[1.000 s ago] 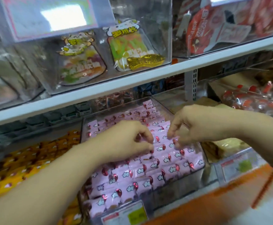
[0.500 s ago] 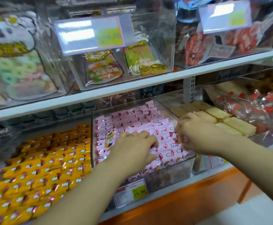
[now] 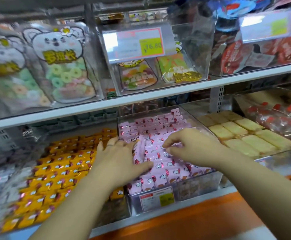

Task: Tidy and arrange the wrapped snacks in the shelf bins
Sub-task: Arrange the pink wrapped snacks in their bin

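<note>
A clear bin (image 3: 200, 185) on the lower shelf holds rows of pink wrapped snacks (image 3: 158, 122). My left hand (image 3: 119, 159) lies flat with spread fingers on the snacks at the bin's left side, its thumb across a front row. My right hand (image 3: 191, 148) reaches in from the right. Its curled forefinger and thumb pinch a pink snack near the middle of the bin. One pink snack beside my left hand stands turned against the rows.
Left of the bin lie several rows of orange wrapped snacks (image 3: 61, 164). To its right are pale yellow cakes (image 3: 245, 135) and red wrapped packs (image 3: 279, 116). A white shelf board (image 3: 158, 95) above carries clear bins of gummy bags (image 3: 67, 78). An orange ledge (image 3: 201, 220) runs below.
The view has pulled back and tilted up, so the upper shelf shows more. My left hand has slid to the bin's left side and flattened. My right hand stays in the middle.
</note>
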A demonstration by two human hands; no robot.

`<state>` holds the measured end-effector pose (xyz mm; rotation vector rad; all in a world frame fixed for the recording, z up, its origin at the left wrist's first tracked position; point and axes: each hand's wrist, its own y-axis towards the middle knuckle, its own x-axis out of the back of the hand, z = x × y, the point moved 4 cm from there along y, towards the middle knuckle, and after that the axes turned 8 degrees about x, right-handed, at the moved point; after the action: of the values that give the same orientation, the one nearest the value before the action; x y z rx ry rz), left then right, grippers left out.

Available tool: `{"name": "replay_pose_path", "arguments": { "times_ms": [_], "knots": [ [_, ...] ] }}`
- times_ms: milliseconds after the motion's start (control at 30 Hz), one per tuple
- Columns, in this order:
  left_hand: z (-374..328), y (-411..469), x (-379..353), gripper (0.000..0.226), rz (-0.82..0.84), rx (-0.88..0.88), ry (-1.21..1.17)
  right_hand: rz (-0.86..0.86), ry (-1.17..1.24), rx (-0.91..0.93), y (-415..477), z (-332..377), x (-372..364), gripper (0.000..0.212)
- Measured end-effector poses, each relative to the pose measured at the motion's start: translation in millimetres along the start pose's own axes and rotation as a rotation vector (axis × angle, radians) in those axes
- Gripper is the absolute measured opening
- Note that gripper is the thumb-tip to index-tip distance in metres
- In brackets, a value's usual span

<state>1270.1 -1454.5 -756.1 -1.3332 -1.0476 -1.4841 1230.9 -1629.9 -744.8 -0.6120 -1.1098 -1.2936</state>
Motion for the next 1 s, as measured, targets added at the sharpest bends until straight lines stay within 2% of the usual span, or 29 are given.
{"name": "replay_pose_path", "arguments": {
  "times_ms": [100, 233, 300, 367, 433, 500, 567, 600, 700, 767, 833, 1000],
  "knots": [
    [0.0, -5.4, -2.3, 0.074, -0.022, -0.025, -0.043, -0.061, 0.122, -0.041, 6.3, 4.3, -11.5, 0.027],
    [-7.5, -13.0, 4.1, 0.062, -0.205, -0.115, -0.146, -0.109, 0.326, -0.109, 10.8, 2.6, -13.8, 0.038],
    [-8.3, -16.4, 7.8, 0.059, -0.258, -0.209, -0.302, -0.099, 0.329, -0.088, 9.4, 2.6, -11.9, 0.049],
    [-7.0, -18.1, 11.7, 0.056, -0.251, -0.294, -0.484, -0.042, 0.226, -0.01, 5.4, 7.8, -9.7, 0.06],
    [-6.6, -20.4, 13.9, 0.05, -0.209, -0.352, -0.628, -0.021, 0.148, 0.096, 2.1, 13.6, -7.3, 0.054],
    [-5.7, -21.0, 13.5, 0.05, -0.152, -0.368, -0.713, -0.046, 0.12, 0.13, -2.2, 17.3, -1.9, 0.032],
    [0.9, -16.5, 11.7, 0.058, -0.116, -0.312, -0.739, -0.068, 0.047, 0.086, -5.9, 11.5, 4.6, 0.017],
    [9.1, -12.0, 9.6, 0.063, -0.133, -0.247, -0.708, -0.099, -0.027, 0.037, -7.6, 3.8, 8.7, 0.016],
    [39.4, 4.0, -0.3, 0.057, -0.2, 0.003, -0.473, -0.308, -0.207, -0.174, -16.5, -21.0, 28.7, 0.027],
    [47.4, 8.4, -8.3, 0.044, -0.142, 0.066, -0.446, -0.377, -0.305, -0.273, -21.2, -31.1, 32.4, 0.037],
    [45.8, 9.6, -14.1, 0.038, -0.091, 0.073, -0.481, -0.369, -0.39, -0.289, -20.8, -36.3, 28.7, 0.043],
    [38.7, 12.2, -13.9, 0.04, -0.102, 0.069, -0.472, -0.286, -0.513, -0.32, -13.6, -45.5, 17.3, 0.042]
  ]
}}
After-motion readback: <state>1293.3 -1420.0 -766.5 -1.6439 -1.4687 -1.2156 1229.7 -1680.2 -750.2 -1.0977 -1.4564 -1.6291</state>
